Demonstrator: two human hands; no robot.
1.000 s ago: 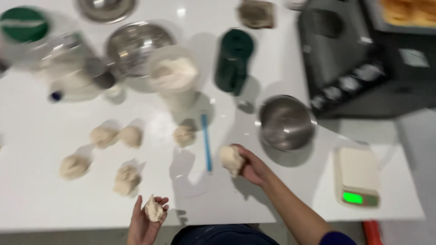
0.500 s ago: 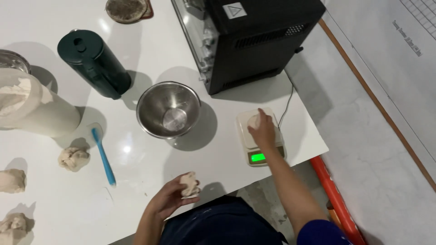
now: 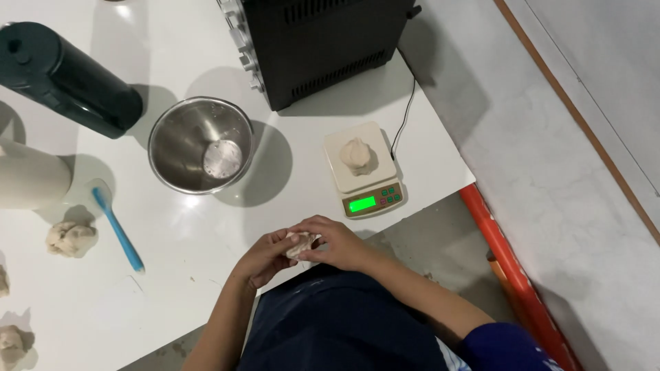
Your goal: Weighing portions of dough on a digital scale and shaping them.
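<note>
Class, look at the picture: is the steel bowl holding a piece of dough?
No, the steel bowl is empty; one dough piece sits on the scale.

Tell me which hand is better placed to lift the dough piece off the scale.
Probably the right hand: it is nearer the dough piece on the scale; the left hand is farther off.

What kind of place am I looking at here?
Probably a small baking workspace: a dough piece sits on a digital scale, a steel bowl stands nearby, and both hands work more dough.
</note>
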